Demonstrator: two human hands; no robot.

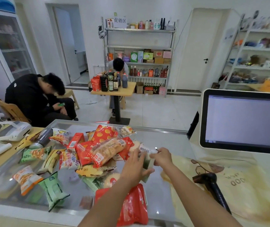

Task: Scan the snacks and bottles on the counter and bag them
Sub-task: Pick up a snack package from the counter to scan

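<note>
A heap of snack packets (98, 149) in red, orange, yellow and green covers the glass counter (162, 194). At the heap's right edge both hands hold one white and green snack packet (145, 150). My left hand (135, 164) grips its lower left side, and my right hand (161, 156) pinches its upper right corner. A dark bottle (43, 138) lies on its side at the heap's far left. A black barcode scanner (211, 185) lies on a cream shopping bag (239, 190) to the right.
A big red packet (134, 208) lies by the near edge under my left forearm. A white-framed screen (245, 122) stands at the right. A white printer (14, 130) sits at the far left. Two people sit beyond the counter, one by a small table of bottles (113, 82).
</note>
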